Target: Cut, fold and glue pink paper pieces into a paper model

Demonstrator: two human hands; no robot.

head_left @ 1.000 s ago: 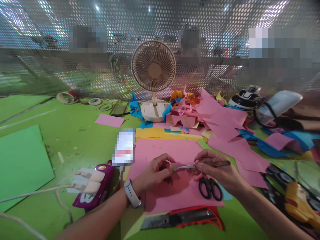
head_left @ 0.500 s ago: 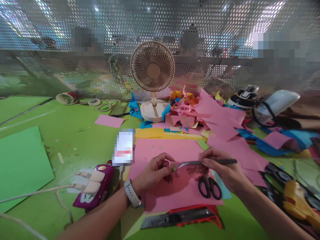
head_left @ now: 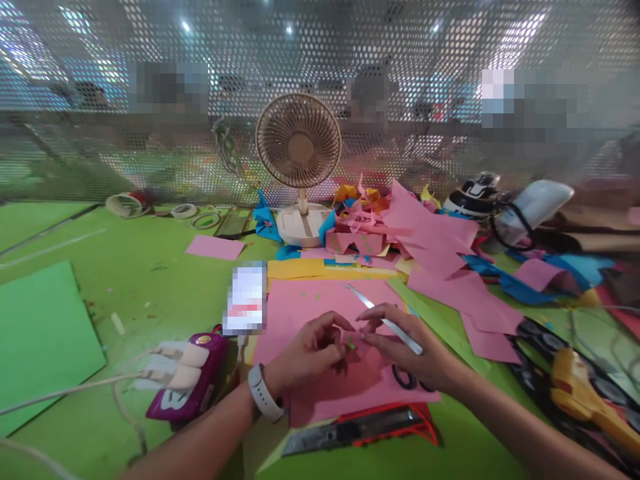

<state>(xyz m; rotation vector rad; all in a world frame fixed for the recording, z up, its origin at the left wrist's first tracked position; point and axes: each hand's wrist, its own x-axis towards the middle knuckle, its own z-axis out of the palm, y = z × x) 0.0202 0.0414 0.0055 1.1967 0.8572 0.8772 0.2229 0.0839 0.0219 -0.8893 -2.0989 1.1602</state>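
Note:
My left hand pinches a small piece of pink paper that has a bit of green on it. Held across my right hand are slim metal tweezers, their tip pointing up and to the left. The fingertips of my right hand reach the right edge of the small paper piece; whether they grip it is unclear. Both hands are above a large pink sheet. Black-handled scissors lie partly hidden under my right hand. Nearer me is a red and black utility knife.
Left of the sheet are a phone and a purple power strip with cables. A fan stands behind, beside piled pink paper scraps. A yellow tool lies at right, a green sheet at left.
The tweezers have swung from pointing left at the small paper to pointing up-left across my right hand. My right fingertips have come down to the paper, covering more of the scissors.

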